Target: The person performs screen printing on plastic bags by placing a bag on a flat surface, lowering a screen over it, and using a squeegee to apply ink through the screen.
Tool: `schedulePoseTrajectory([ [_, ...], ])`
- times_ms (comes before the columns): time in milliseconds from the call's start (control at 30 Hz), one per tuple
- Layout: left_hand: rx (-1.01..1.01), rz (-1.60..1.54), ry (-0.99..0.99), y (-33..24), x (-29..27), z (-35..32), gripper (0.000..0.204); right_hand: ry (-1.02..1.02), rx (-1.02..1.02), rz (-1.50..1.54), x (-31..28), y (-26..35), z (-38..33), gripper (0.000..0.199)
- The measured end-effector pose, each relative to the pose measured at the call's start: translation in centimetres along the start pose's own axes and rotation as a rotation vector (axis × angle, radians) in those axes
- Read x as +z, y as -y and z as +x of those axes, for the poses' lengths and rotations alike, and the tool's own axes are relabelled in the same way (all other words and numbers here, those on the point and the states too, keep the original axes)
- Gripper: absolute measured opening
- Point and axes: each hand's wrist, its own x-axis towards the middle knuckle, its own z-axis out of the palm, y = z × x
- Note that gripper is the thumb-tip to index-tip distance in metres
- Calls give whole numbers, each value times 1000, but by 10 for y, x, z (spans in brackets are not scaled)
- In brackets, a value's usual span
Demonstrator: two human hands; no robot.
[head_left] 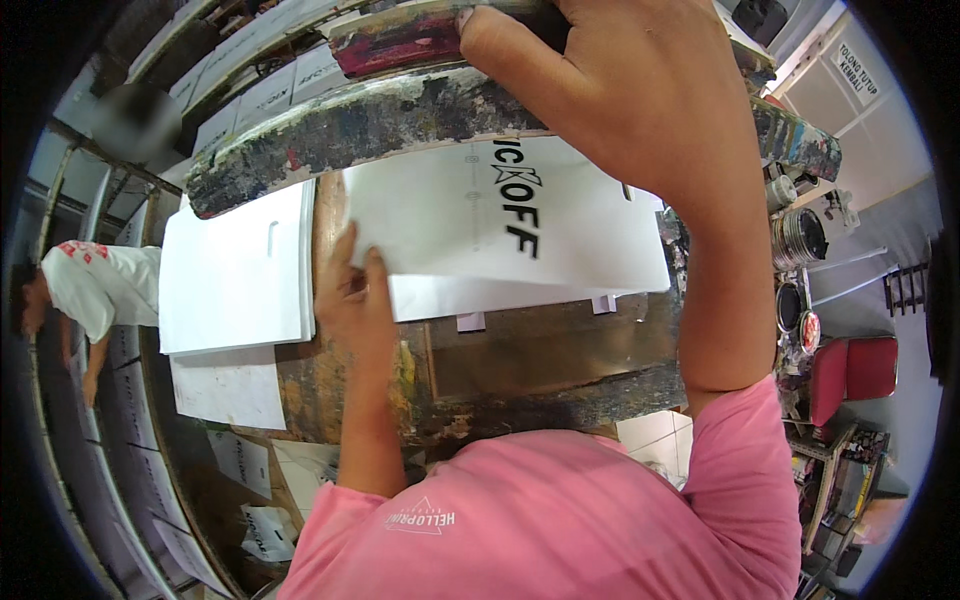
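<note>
Over the surface (550, 350), the left hand (355, 305) meets the left edge of the printed white sheet (420, 215); whether it pinches is unclear. Beyond, the right hand (630, 95), grip hidden, should probably hold the red-stained bar (395, 48) clear.

Right hand (645, 90) cut by top edge; printed sheet (450, 220) partly hidden behind bar (330, 130)
</note>
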Motion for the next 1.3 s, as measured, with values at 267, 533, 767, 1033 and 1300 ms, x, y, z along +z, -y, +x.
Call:
schedulePoseTrajectory([
  [267, -24, 18, -148, 85, -149, 54, 59, -62, -53, -40, 12, -3, -17, 41],
  [533, -73, 516, -192, 206, -319, 136, 65, -92, -47, -26, 14, 0, -32, 46],
  [767, 72, 138, 403, 49, -147, 50, 75, -27, 7, -39, 19, 6, -55, 56],
  [1033, -749, -1150, 388, 30, -50, -121, 106, 589, -41, 153, 73, 8, -214, 40],
  [1300, -835, -974, 452, 98, -42, -142, 107, 589, 23, 218, 132, 13, -261, 42],
])
